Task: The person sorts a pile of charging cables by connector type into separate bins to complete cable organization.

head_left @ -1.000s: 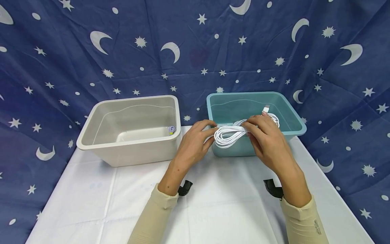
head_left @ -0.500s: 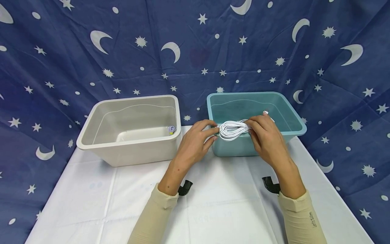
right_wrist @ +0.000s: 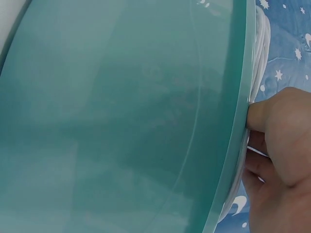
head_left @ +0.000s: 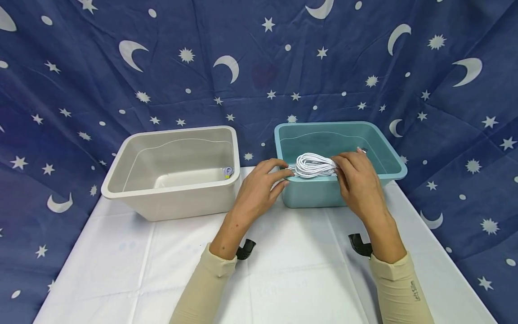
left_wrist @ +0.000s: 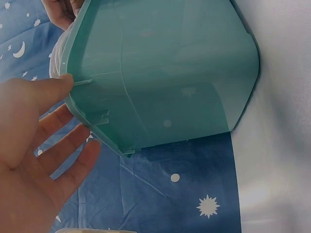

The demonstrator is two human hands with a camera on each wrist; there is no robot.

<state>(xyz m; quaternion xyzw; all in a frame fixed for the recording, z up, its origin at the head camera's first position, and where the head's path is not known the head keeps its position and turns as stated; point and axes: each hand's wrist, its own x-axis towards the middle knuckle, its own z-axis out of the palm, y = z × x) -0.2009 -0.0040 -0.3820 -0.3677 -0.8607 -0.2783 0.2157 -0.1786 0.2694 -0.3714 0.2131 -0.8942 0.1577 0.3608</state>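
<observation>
A bundled white USB cable (head_left: 315,165) lies level with the front rim of the teal bin (head_left: 313,192) in the head view. My right hand (head_left: 358,180) pinches the bundle's right part; one connector end shows just past its fingertips. From the right wrist, the thumb of my right hand (right_wrist: 286,145) is at the bin's rim, with the white cable (right_wrist: 263,48) running along behind it. My left hand (head_left: 259,186) grips the bin's front-left corner. In the left wrist view, its thumb (left_wrist: 56,90) presses the outside of the rim while the other fingers spread beyond it.
To the left stands a beige bin (head_left: 174,198) with a small purple-and-yellow item (head_left: 228,173) inside at its right end. Both bins sit on a white-covered table (head_left: 291,274). A blue star-and-moon cloth (head_left: 259,67) hangs close behind them.
My right hand has moved the cable bundle up and slightly right, from hanging before the teal bin's front to rim level. The left hand has stayed at the corner.
</observation>
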